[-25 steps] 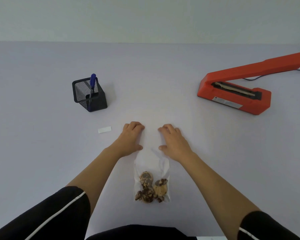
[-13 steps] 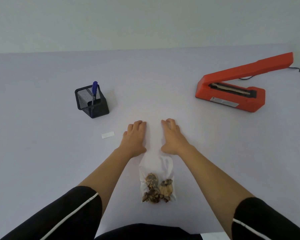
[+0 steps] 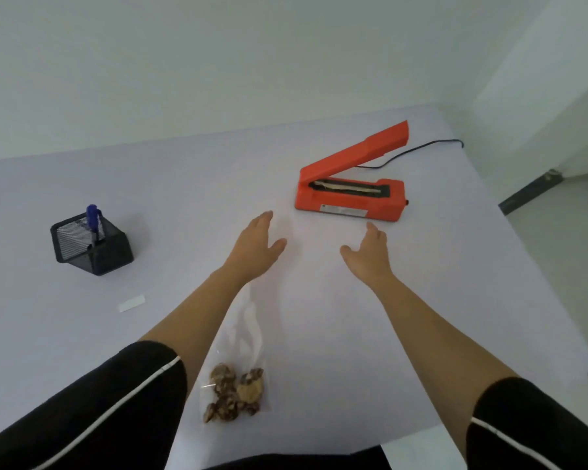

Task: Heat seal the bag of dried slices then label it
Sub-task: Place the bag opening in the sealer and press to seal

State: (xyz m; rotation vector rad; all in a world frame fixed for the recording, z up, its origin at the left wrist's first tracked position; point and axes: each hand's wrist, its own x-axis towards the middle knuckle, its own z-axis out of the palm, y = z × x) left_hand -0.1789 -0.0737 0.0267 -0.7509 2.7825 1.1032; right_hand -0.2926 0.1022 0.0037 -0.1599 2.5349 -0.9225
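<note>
A clear plastic bag (image 3: 241, 337) with brown dried slices (image 3: 234, 395) in its bottom lies flat on the table near me, partly under my left forearm. My left hand (image 3: 257, 245) and my right hand (image 3: 370, 256) are both open and empty, raised beyond the bag's top edge. They hover just in front of the orange heat sealer (image 3: 350, 195), whose arm stands lifted open. A small white label (image 3: 131, 303) lies on the table to the left.
A black mesh pen holder (image 3: 92, 245) with a blue pen (image 3: 93, 220) stands at the left. The sealer's black cord (image 3: 418, 150) runs to the table's back right corner. The table edge (image 3: 530, 252) drops off close on the right.
Both hands have left the top of the bag and moved forward and apart toward the sealer. My view has turned to the right.
</note>
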